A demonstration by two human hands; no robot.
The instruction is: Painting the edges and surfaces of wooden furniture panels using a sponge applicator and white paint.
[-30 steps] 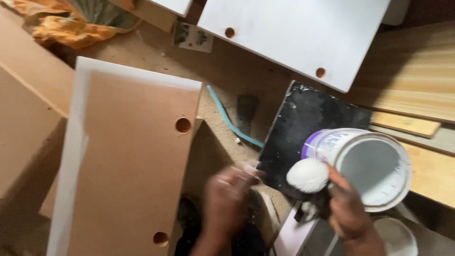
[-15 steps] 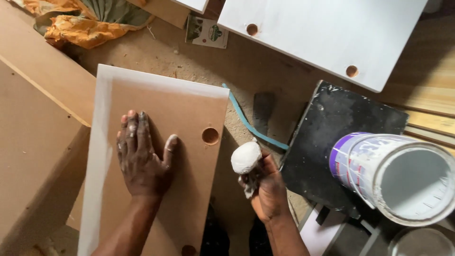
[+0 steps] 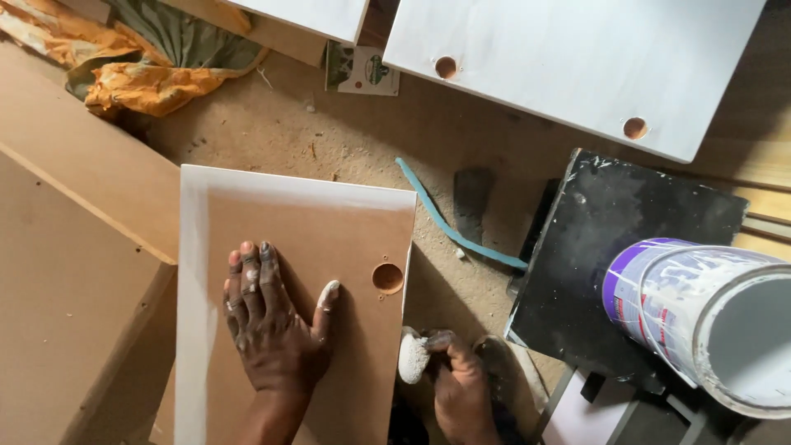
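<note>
Edges and hands hide much of the workshop floor.

The white paint-filled round can (image 3: pixel 709 317) runs off the right edge, its base out of sight. The brown fibreboard panel with white-painted edges (image 3: pixel 288 247) is cut by the bottom edge. The right hand (image 3: pixel 457 387) closes over a white paint-soaked pad (image 3: pixel 412 357), covering most of it. The left hand (image 3: pixel 272 325) hides the board beneath.

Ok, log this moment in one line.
left hand: flat on brown board | right hand: holds white pad at board edge | paint can: open
</note>
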